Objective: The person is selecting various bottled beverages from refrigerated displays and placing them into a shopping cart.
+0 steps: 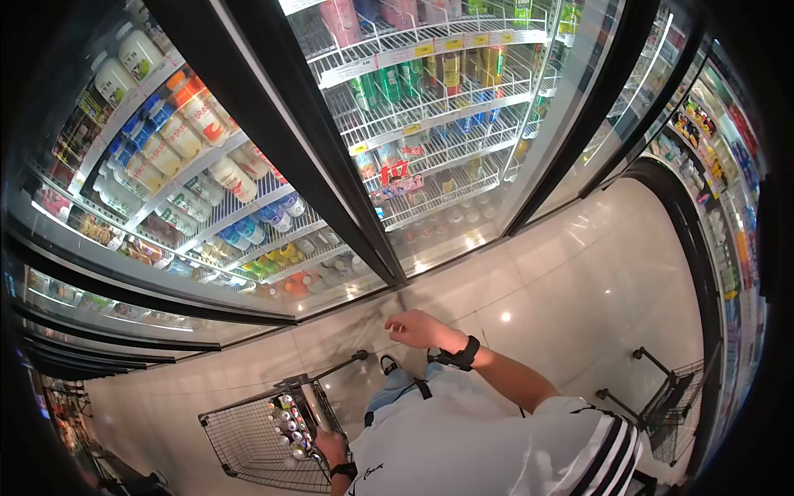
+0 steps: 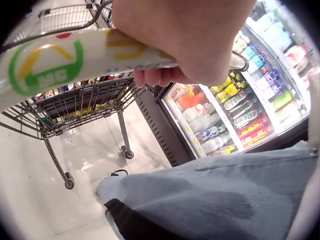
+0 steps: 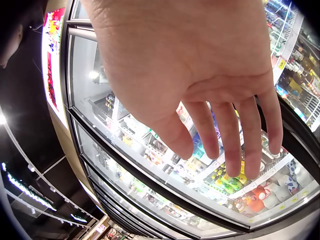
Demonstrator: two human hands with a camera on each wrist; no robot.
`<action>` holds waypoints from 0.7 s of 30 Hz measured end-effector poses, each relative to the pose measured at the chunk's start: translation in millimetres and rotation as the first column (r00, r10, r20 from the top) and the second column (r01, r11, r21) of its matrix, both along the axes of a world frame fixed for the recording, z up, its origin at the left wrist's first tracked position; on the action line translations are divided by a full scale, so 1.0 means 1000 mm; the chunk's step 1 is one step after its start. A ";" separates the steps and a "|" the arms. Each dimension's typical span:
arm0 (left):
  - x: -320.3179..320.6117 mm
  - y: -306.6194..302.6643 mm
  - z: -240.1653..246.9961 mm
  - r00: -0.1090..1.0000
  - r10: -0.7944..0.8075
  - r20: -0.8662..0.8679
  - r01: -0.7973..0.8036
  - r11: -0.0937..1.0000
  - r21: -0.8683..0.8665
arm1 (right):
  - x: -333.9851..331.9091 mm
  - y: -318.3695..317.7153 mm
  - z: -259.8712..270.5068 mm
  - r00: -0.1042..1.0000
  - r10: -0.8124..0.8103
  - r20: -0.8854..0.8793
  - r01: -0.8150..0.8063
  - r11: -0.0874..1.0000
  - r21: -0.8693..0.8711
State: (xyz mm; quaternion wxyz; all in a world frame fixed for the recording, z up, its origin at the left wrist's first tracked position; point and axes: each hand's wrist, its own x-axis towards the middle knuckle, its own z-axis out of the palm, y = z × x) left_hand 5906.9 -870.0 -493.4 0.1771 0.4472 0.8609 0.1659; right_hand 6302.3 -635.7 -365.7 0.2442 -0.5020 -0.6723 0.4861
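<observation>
My left hand (image 1: 332, 448) grips the handle of a wire shopping cart (image 1: 222, 438) beside me. The left wrist view shows its fingers curled round the thick white handle (image 2: 45, 67), which bears a green and yellow logo. Several cans (image 1: 289, 426) stand together in the cart, near the handle end. My right hand (image 1: 418, 328) is held out in front of my body, above the floor, and holds nothing. Its palm faces the camera in the right wrist view, with the fingers (image 3: 231, 145) spread and mostly straight against the fridge doors behind.
Tall fridges with black-framed glass doors line the front, and shelves of bottles (image 1: 165, 136) and cans (image 1: 451, 73) show inside. Another wire cart (image 1: 674, 405) stands at the right. Beyond it curves an open chilled display (image 1: 719, 190). The floor (image 1: 571, 273) is shiny pale tile.
</observation>
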 end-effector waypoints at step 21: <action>0.064 0.014 0.002 0.987 -0.122 0.108 0.134 0.985 -0.110 | -0.002 -0.011 -0.036 0.985 0.166 -0.036 -0.163 0.983 0.081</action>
